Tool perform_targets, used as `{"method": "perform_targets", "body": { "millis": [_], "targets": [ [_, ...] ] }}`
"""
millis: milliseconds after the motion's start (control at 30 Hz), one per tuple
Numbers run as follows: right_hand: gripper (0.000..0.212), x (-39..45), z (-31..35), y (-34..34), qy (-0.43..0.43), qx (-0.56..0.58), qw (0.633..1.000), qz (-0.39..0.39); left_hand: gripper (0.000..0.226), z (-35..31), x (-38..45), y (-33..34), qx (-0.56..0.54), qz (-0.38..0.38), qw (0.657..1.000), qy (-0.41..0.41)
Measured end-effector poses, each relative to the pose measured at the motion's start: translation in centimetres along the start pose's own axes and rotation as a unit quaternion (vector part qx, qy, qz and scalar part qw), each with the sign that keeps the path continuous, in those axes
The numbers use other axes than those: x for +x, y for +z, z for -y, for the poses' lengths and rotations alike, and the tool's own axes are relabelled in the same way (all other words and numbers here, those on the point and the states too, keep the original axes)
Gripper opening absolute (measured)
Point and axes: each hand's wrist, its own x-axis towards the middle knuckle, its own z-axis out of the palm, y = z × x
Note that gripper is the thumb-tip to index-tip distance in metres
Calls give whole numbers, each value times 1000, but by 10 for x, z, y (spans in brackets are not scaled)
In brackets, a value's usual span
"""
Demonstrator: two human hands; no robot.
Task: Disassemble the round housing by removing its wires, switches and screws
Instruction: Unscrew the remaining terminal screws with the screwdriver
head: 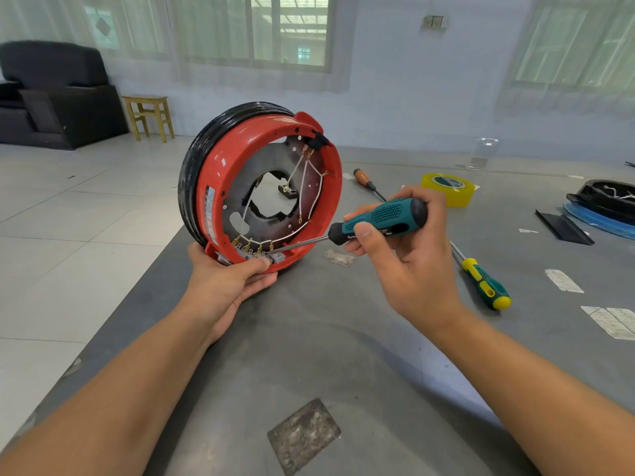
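The round red housing (220, 173) with a black outer band stands on edge on the grey table, its open side facing me. White wires (311, 201) with brass terminals run across its metal plate to a grey switch block (263, 258) at the bottom rim. My left hand (226, 283) grips the housing's lower rim, thumb pressed on the switch block. My right hand (402, 255) holds a teal-and-black screwdriver (381, 218), whose tip reaches the terminals at the switch block.
On the table to the right lie a yellow-green screwdriver (484, 283), an orange-handled screwdriver (366, 180), a yellow tape roll (448, 188), small clear parts (340, 257), paper labels (563, 280) and black and blue parts (604, 207). The table's left edge runs beside the housing.
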Motion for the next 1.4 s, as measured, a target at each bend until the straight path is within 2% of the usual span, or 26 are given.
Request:
{"method": "perform_targets", "body": {
  "millis": [300, 833, 1400],
  "targets": [
    [38, 1, 2, -1, -23, -43, 999, -7, 71, 3, -1, -1, 8, 16, 1000, 18],
    [38, 4, -3, -3, -8, -62, 998, -9, 78, 7, 2, -3, 10, 35, 999, 20],
    [37, -11, -8, -5, -4, -40, 999, 8, 77, 1, 2, -2, -13, 8, 1000, -13]
  ]
}}
